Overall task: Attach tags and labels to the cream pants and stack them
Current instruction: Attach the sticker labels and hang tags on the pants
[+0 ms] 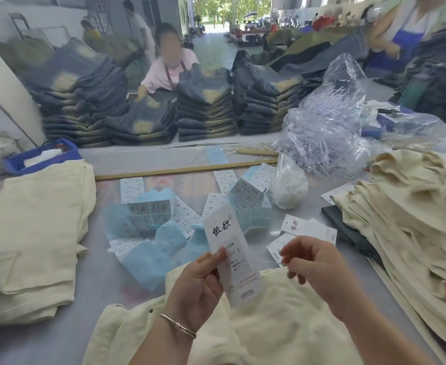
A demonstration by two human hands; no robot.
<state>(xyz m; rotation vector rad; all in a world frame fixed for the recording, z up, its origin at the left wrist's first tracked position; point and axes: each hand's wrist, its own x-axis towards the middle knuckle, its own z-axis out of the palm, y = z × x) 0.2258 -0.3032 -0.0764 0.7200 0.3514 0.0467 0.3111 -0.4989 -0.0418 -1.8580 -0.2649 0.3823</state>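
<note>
My left hand (199, 283) pinches a long white hang tag (231, 248) with black characters, holding it upright over the cream pants (269, 325) spread in front of me. My right hand (311, 262) hovers just right of the tag, fingers curled with the tips pinched together; whether it holds anything is too small to tell. Loose blue-backed sticker label sheets (148, 227) lie scattered at the table's centre. More white hang tags (306, 230) lie beyond my right hand.
A folded cream pants stack (34, 233) lies on the left, a rumpled cream pile (411, 219) on the right. Behind are a clear bag of plastic tag fasteners (327, 138), a wooden ruler (185, 169), a blue bin (42, 156), folded jeans stacks (206, 106) and people working.
</note>
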